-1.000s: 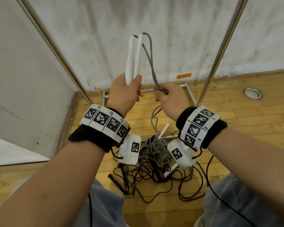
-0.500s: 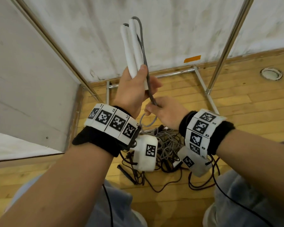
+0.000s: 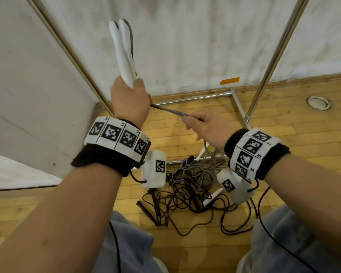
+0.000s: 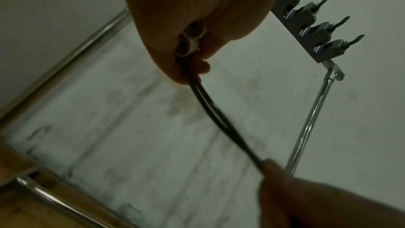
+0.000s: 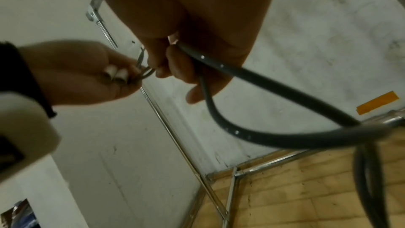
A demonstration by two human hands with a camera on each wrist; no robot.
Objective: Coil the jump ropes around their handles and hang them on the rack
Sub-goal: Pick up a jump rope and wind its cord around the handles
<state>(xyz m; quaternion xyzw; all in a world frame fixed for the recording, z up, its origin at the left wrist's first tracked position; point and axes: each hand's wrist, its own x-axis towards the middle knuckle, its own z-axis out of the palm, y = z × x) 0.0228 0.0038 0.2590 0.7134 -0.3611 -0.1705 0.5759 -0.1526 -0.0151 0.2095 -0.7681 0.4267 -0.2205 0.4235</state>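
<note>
**Grey rope pulled taut between my hands**

My left hand is wrapped around both white handles of one jump rope, gripping them side by side near their lower ends so they stick up and lean a little to the left against the wall. In the left wrist view their two round butt ends show just inside my curled fingers.

The grey rope comes out from under that fist and runs in a straight, tight doubled line down to my right hand, which pinches it between thumb and fingers. Past the pinch (the right wrist view shows this best) the rope sags into a loose loop below my palm and trails down toward the floor.

On the wooden floor between my knees lies the tangled pile of ropes, grey and dark cords mixed, with a white handle and black handles poking out of it.

The rack is a chrome frame standing against the wall; its row of hooks shows only in the left wrist view, up at the top bar, with nothing hanging on them.
</note>
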